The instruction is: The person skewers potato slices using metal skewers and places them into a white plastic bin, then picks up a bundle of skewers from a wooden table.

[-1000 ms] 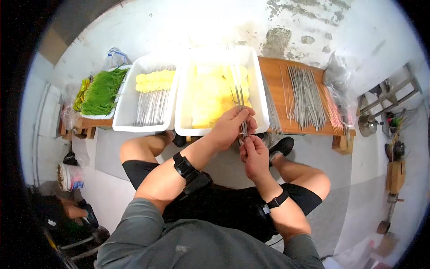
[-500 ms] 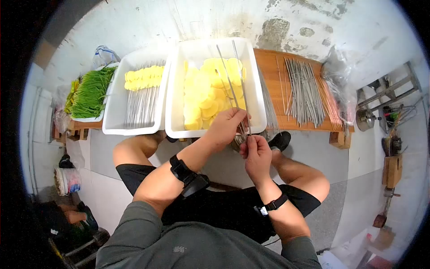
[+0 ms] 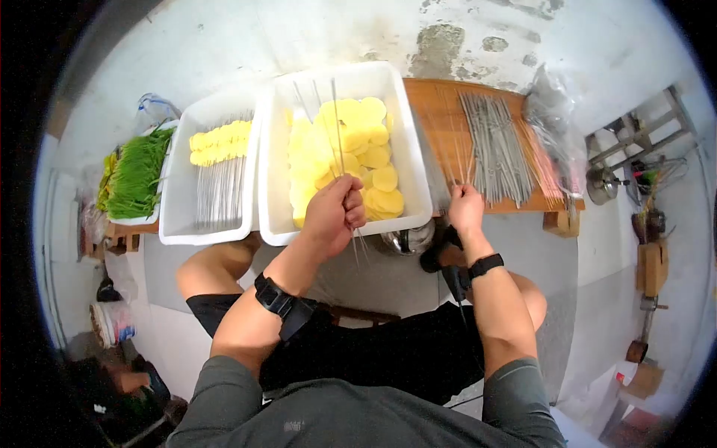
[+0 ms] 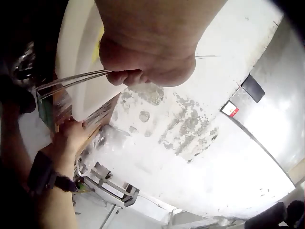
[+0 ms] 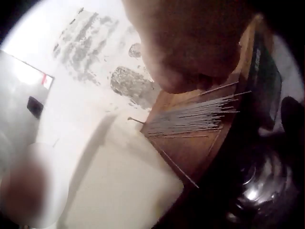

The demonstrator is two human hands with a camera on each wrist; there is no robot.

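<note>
**Thin metal sticks (image 3: 337, 123) gripped over the big white tub (image 3: 413, 168)**

The wooden bench (image 3: 429, 97) runs beneath the tub and out past its right side, in front of a white wall (image 3: 321, 33) with patches of peeling plaster. From where I stand, the tub is in front of the person, its near edge under the left hand (image 3: 328, 216) and its right wall just beside the right hand (image 3: 464, 209). Left of the tub sits a smaller white tub (image 3: 172, 209), and beyond that a heap of long green stalks (image 3: 138, 179).

The left hand is closed tight in a fist round the metal sticks; they rise from it over the tub's contents, their other ends poking out below, past the near edge. The right hand is at the bench's front edge, right of the tub, its fingers bent inward; I can't tell whether they pinch anything.

Right of the tub lies a dense pile of loose grey sticks (image 3: 497, 149), straight and slim, with another fan of sticks (image 5: 195, 117) close along its wall. Inside the tub are thin, round, smooth yellow slices (image 3: 373, 157), heaped and overlapping.
</note>
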